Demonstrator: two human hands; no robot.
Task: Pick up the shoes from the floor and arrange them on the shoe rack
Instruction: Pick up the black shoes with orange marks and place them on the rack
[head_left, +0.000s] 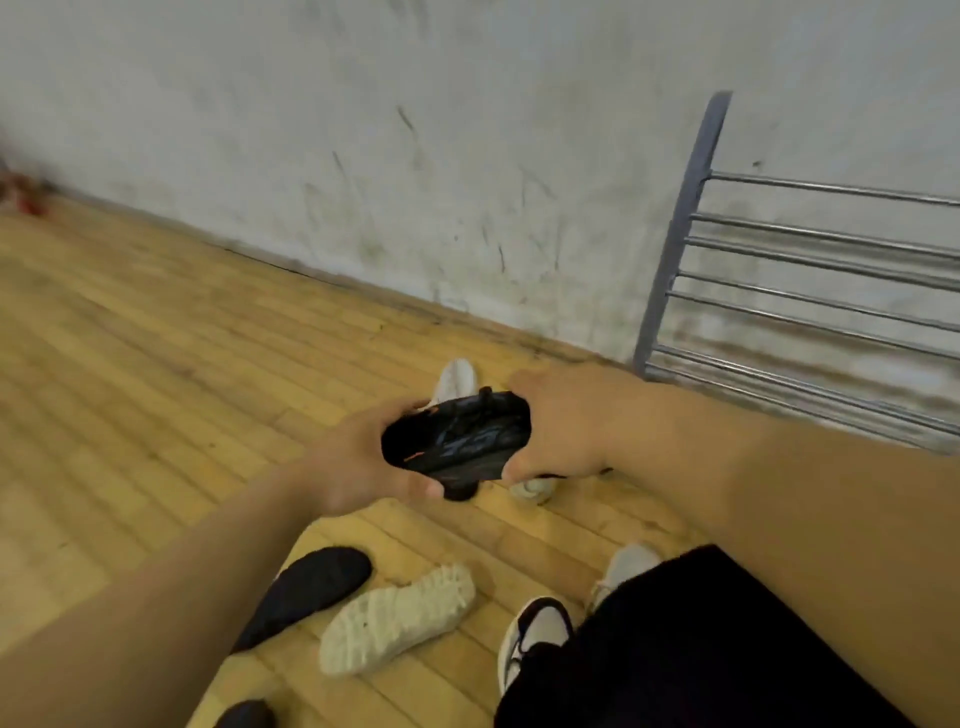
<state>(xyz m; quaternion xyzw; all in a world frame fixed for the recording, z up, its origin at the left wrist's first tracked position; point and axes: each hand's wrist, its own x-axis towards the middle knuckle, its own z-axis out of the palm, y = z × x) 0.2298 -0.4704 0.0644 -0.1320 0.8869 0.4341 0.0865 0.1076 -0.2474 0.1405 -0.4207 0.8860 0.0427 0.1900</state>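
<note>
A black sneaker (460, 441) with blue and orange markings hangs above the floor between both hands. My left hand (358, 457) grips its left end and my right hand (566, 431) grips its right end. The metal shoe rack (810, 291) with grey side post and chrome bars stands against the wall at the right; its visible bars carry nothing. On the floor lie a white shoe (457, 379) behind the held one, a pale shoe (535, 488) partly hidden under my right hand, a black shoe (306, 592), and a cream shoe (400, 618) sole-up.
A black-and-white sneaker (535, 634) and a light grey shoe (623, 571) lie beside dark clothing (701, 649) at the bottom right. Another dark shoe tip (244, 714) shows at the bottom edge. A scuffed white wall (415, 156) meets the wooden floor (130, 364). Something red (26, 197) sits far left.
</note>
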